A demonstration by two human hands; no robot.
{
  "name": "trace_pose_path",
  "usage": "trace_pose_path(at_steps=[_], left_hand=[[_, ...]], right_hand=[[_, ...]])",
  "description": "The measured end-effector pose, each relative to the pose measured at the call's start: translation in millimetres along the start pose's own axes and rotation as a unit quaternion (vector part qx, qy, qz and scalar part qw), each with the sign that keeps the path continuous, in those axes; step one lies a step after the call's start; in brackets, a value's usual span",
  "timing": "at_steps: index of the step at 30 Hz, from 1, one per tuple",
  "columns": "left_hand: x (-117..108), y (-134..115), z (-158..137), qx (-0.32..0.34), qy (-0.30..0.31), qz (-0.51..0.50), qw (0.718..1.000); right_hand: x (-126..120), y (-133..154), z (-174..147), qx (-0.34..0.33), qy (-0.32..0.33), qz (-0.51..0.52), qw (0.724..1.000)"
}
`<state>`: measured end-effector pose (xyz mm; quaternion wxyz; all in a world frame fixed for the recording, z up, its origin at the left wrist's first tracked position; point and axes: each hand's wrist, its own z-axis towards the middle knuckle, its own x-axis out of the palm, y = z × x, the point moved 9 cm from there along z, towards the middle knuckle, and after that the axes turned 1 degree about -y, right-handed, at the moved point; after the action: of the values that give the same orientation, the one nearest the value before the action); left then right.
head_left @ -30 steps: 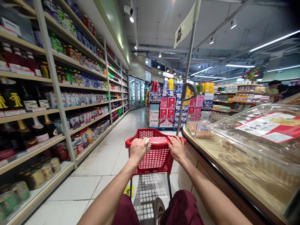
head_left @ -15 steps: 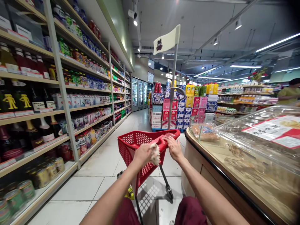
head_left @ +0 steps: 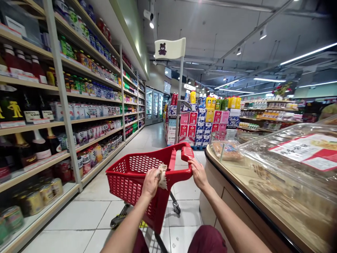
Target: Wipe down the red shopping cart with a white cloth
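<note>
My left hand (head_left: 151, 183) pinches a crumpled off-white cloth (head_left: 162, 177) at the side rim of the red perforated plastic shopping cart (head_left: 129, 188), angled leftward just before me; my right hand (head_left: 198, 174) curls round its handle corner. The loose cloth could make my left grip slip. Too wide a swing could knock my knuckles on the black-edged beige counter (head_left: 231, 203), or the cart into the stacked patterned cartons (head_left: 188, 128) beyond.
</note>
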<state>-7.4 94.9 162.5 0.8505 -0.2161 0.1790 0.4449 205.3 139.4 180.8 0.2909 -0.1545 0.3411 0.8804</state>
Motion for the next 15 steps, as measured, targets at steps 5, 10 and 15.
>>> trace_pose_path(at_steps=[5, 10, 15], left_hand=[[31, -46, 4, 0.060, 0.025, -0.010, 0.998], [26, -30, -12, 0.077, 0.054, 0.029, 0.995], [10, 11, -28, 0.005, 0.032, 0.067, 0.997]], right_hand=[[-16, -7, -6, -0.001, -0.047, -0.040, 0.998], [-20, -7, -4, -0.025, -0.001, -0.120, 0.992], [-19, -10, -3, -0.006, -0.014, -0.125, 0.992]])
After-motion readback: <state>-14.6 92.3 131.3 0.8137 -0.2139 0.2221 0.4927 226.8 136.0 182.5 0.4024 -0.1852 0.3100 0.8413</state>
